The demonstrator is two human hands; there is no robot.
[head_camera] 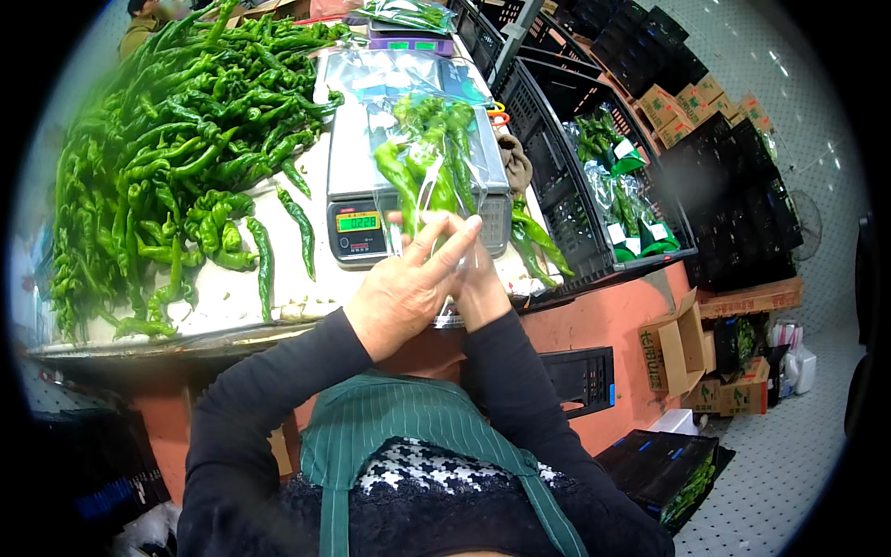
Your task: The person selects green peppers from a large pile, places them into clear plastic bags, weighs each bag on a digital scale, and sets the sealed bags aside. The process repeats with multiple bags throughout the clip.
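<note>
A clear plastic bag of green chili peppers [435, 160] lies over the steel pan of a digital scale [348, 163], its near end at my hands. My left hand [404, 285] reaches in from the left, fingers extended over the near end of the bag. Beneath and beside it, my right hand [477, 278] is partly covered by the left and by the plastic; it holds the bag's near end. The scale's lit display [358, 222] shows 0.228. Loose green peppers [299, 230] lie left of the scale, beside a large heap of green peppers [188, 125].
Right of the scale are a few loose peppers [532, 240], a brown cloth [515, 163] and orange-handled scissors [498, 115]. A black plastic crate [592, 244] holds bagged peppers. Behind stands a second scale [411, 44]. Cardboard boxes [675, 348] stand on the floor, right. A person [143, 24] is at far left.
</note>
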